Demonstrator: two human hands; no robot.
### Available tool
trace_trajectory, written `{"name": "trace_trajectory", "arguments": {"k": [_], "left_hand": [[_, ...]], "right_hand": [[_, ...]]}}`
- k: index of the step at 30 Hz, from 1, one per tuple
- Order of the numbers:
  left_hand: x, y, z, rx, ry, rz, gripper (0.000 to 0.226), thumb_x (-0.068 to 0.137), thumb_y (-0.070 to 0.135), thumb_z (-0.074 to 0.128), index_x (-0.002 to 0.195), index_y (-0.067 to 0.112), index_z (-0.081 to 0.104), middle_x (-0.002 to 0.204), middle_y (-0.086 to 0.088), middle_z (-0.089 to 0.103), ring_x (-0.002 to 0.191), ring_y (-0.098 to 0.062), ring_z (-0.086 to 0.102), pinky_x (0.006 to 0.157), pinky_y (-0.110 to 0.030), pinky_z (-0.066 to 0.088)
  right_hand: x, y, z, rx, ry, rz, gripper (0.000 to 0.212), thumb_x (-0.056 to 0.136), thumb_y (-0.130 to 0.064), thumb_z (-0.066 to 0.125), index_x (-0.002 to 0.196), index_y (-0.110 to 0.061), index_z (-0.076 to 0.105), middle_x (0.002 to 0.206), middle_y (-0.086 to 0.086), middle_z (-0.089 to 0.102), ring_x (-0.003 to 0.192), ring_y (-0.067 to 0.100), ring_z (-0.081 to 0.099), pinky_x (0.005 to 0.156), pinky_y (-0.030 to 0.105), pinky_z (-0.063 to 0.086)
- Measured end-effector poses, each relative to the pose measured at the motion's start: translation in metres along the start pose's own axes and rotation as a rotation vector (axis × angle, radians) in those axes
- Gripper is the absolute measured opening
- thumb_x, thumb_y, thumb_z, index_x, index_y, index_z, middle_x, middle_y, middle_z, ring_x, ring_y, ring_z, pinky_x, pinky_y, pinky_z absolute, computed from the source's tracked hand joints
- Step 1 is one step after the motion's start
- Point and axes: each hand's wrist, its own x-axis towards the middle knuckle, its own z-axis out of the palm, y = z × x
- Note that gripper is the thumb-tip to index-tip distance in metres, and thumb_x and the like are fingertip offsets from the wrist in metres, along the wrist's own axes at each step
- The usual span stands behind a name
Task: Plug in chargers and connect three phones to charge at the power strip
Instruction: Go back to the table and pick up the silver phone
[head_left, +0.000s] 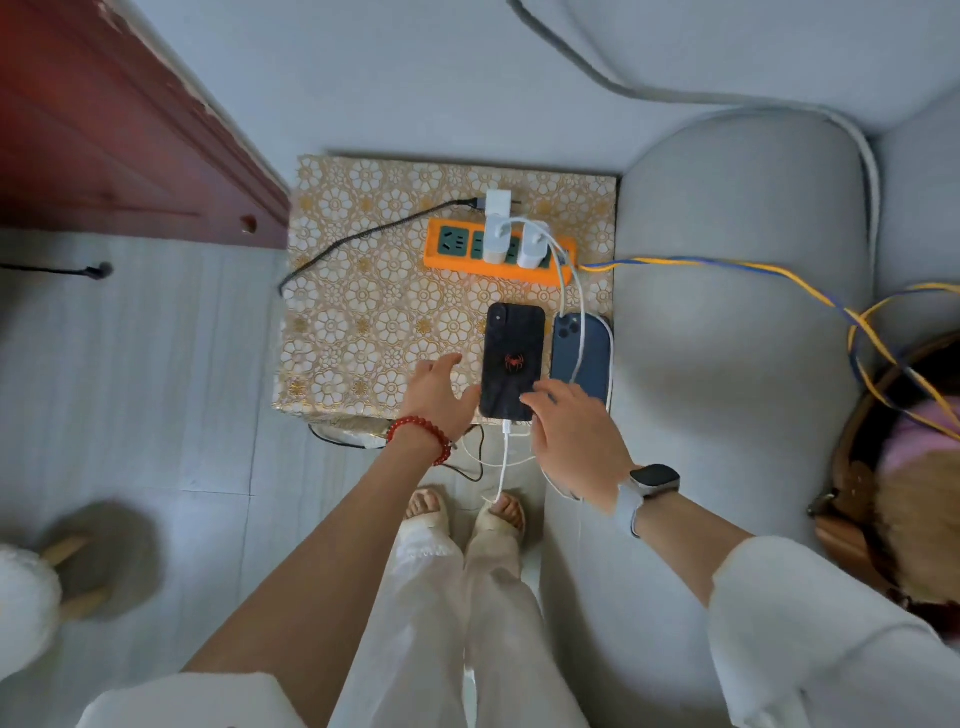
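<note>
The right hand (571, 441), fingers spread and relaxed, rests its fingertips on the near end of the black phone (513, 364). The left hand (439, 392), also spread, touches that phone's left edge. A white cable (505, 452) is plugged into its near end, at the table's (363, 312) front edge. A blue phone (579, 353) lies just beside it, toward the table's right edge. Both phones' long axes point at the orange power strip (498, 252), which holds two white chargers. Two phones look connected; no third phone is visible.
</note>
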Motion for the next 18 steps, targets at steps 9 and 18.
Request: {"name": "trace_trajectory", "arguments": {"k": [9, 18], "left_hand": [[-0.132, -0.059, -0.144, -0.035, 0.457, 0.000, 0.041, 0.089, 0.022, 0.051, 0.128, 0.011, 0.047, 0.135, -0.013, 0.049, 0.125, -0.030, 0.043, 0.106, -0.039, 0.033], [-0.341, -0.196, -0.259, -0.158, 0.926, -0.142, 0.041, 0.089, 0.022, 0.052, 0.128, 0.012, 0.048, 0.130, -0.014, 0.052, 0.123, -0.030, 0.046, 0.104, -0.041, 0.036]], "right_hand": [[-0.017, -0.141, -0.085, 0.504, -0.055, -0.073, 0.034, 0.097, -0.019, 0.036, 0.125, -0.011, 0.052, 0.124, 0.008, 0.061, 0.102, 0.026, 0.063, 0.087, 0.032, 0.048], [-0.112, -0.362, -0.081, 0.442, -0.055, -0.406, 0.028, 0.093, -0.014, 0.041, 0.112, -0.009, 0.061, 0.112, 0.012, 0.068, 0.108, 0.025, 0.061, 0.093, 0.035, 0.047]]}}
